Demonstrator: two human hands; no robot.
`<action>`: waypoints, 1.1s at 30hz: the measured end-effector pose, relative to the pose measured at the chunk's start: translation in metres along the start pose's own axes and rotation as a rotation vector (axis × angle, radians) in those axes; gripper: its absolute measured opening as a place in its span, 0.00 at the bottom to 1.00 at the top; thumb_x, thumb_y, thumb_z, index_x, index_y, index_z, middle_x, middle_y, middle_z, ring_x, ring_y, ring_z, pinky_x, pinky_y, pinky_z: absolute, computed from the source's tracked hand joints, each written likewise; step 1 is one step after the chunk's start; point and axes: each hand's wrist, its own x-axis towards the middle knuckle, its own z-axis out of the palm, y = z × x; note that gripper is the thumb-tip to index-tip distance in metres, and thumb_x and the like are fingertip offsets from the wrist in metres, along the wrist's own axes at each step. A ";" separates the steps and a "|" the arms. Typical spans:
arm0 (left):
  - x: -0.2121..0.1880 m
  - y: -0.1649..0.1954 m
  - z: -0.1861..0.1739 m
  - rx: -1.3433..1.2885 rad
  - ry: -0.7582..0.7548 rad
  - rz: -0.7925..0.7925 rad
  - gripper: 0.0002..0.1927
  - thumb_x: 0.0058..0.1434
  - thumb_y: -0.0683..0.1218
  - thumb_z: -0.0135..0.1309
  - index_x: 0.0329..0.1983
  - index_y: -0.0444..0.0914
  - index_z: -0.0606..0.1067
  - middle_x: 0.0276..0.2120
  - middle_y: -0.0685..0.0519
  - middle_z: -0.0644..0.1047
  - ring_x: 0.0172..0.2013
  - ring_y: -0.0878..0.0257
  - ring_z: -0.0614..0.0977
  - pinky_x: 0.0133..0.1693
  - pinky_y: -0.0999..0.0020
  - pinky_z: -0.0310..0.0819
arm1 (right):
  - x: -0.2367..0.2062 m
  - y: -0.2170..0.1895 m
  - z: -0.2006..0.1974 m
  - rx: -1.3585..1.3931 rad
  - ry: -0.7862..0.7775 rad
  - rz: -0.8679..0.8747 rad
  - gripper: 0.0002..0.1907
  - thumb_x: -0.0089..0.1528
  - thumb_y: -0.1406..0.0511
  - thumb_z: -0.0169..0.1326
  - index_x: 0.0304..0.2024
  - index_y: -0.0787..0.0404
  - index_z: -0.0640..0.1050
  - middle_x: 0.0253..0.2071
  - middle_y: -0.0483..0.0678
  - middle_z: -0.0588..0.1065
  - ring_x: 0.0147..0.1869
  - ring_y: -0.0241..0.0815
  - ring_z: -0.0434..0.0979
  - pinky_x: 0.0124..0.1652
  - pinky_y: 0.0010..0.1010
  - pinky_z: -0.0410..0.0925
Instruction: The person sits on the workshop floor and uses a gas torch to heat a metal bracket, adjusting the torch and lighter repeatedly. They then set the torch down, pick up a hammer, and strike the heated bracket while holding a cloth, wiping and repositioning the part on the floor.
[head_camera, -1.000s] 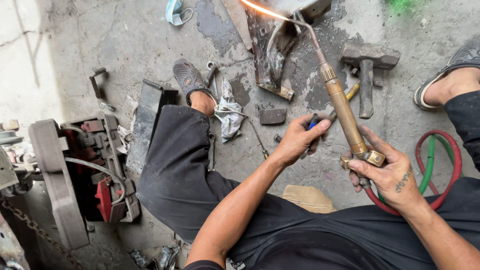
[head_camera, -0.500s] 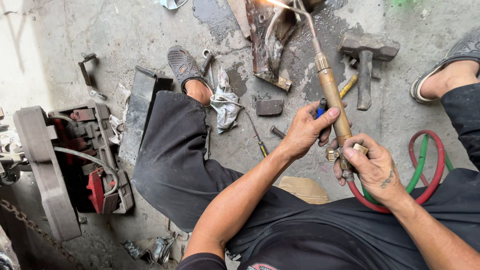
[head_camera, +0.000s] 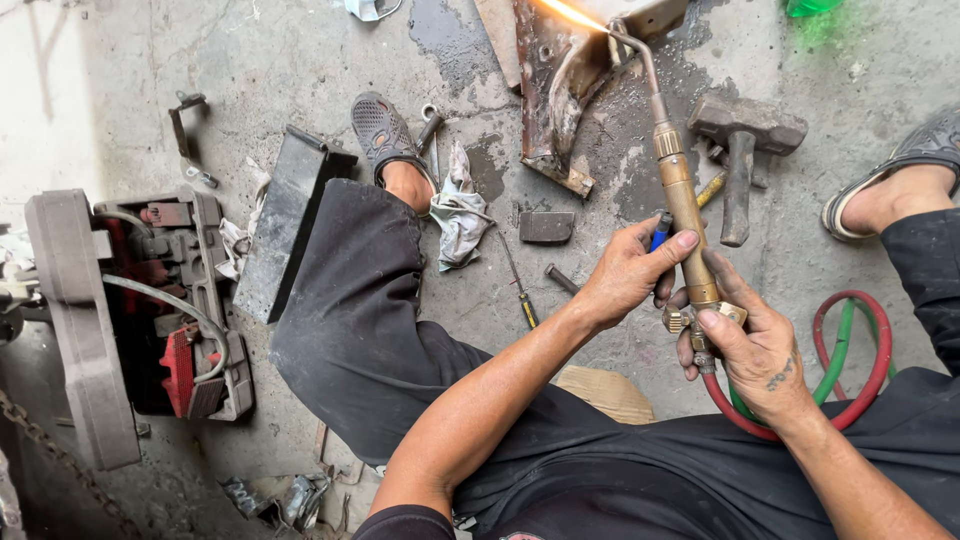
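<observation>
The right hand (head_camera: 752, 345) is closed around the lower end of the brass torch (head_camera: 683, 205), at its valves, where the red and green hoses (head_camera: 850, 350) loop on the floor. The left hand (head_camera: 628, 272) is half closed, thumb lying on the torch body; its fingers seem to hold a small blue thing (head_camera: 659, 231), hard to see. The torch points up toward the far edge of the floor, and its flame (head_camera: 572, 14) touches the rusty metal piece (head_camera: 552, 90). A hammer (head_camera: 742, 150) lies just beside. Compared with half a second ago, the grip is the same and the flame stays on the metal.
</observation>
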 end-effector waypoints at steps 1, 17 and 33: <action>0.000 0.000 0.000 0.013 0.004 -0.003 0.20 0.71 0.56 0.55 0.47 0.32 0.75 0.24 0.56 0.74 0.19 0.72 0.71 0.20 0.74 0.64 | 0.000 0.000 0.000 0.009 -0.005 0.000 0.37 0.66 0.66 0.49 0.78 0.59 0.58 0.51 0.58 0.75 0.32 0.44 0.78 0.26 0.34 0.74; 0.013 -0.033 -0.018 0.189 0.202 -0.102 0.20 0.70 0.56 0.51 0.44 0.33 0.75 0.25 0.59 0.73 0.19 0.73 0.71 0.17 0.74 0.65 | 0.031 -0.001 0.021 -0.192 0.141 0.008 0.35 0.65 0.69 0.51 0.76 0.63 0.60 0.41 0.52 0.75 0.29 0.37 0.75 0.23 0.29 0.70; 0.003 -0.085 -0.073 -0.033 0.432 -0.064 0.11 0.72 0.48 0.49 0.45 0.34 0.71 0.22 0.53 0.75 0.17 0.66 0.74 0.17 0.71 0.67 | 0.120 0.061 0.046 -0.400 0.216 -0.117 0.35 0.66 0.65 0.57 0.73 0.67 0.62 0.29 0.46 0.76 0.24 0.30 0.73 0.21 0.25 0.67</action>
